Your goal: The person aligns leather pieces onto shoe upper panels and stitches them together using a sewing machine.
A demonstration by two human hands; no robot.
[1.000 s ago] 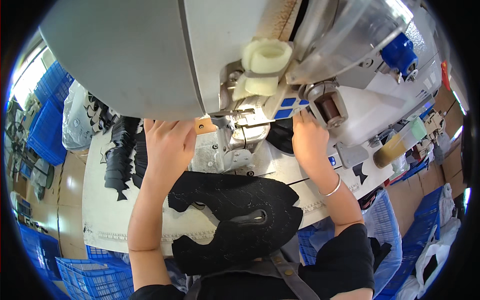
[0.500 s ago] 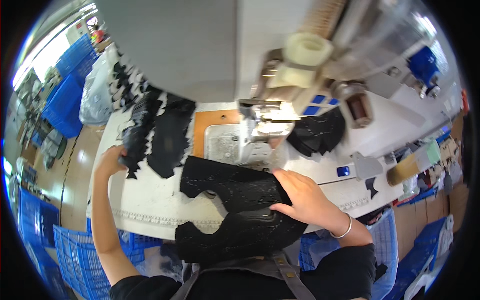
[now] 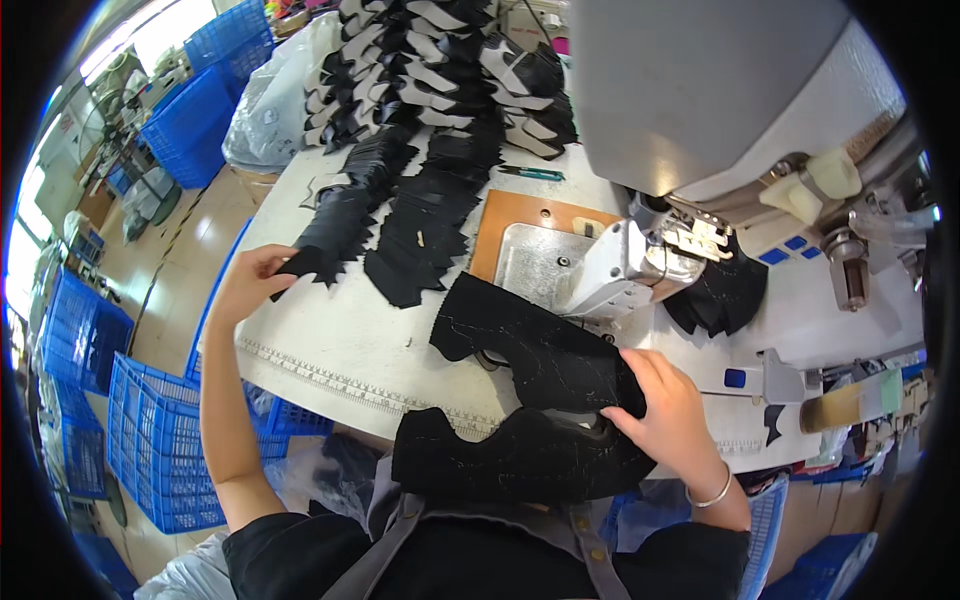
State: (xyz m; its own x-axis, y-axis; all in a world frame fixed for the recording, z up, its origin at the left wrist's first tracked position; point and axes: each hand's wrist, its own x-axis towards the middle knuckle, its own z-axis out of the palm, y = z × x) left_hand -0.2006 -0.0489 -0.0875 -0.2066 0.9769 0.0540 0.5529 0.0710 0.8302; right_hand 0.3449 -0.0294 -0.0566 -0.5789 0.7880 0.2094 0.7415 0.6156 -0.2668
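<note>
My left hand (image 3: 250, 287) pinches the near end of a black, jagged-edged cut piece (image 3: 312, 264) between thumb and fingers. That piece lies at the front of a long row of overlapping black pieces (image 3: 345, 212). A second such row (image 3: 432, 225) runs alongside it. My right hand (image 3: 665, 410) grips the right end of a black shoe upper (image 3: 560, 352), thumb on top. The upper has two curved arms and pale thread-like lines. It rests over the table's front edge, below the head of a sewing machine (image 3: 635, 268).
A metal plate in an orange surround (image 3: 490, 238) sits left of the machine head. Black pieces are stacked (image 3: 735, 290) behind it. A teal pen-like tool (image 3: 532, 173) and black-and-white pieces (image 3: 430, 60) lie farther back. Blue crates (image 3: 165, 440) stand on the floor at left.
The view has swung left, so the machine and upper appear farther right and more of the rows shows. My left hand stays at the row's near end; my right hand keeps hold of the upper.
</note>
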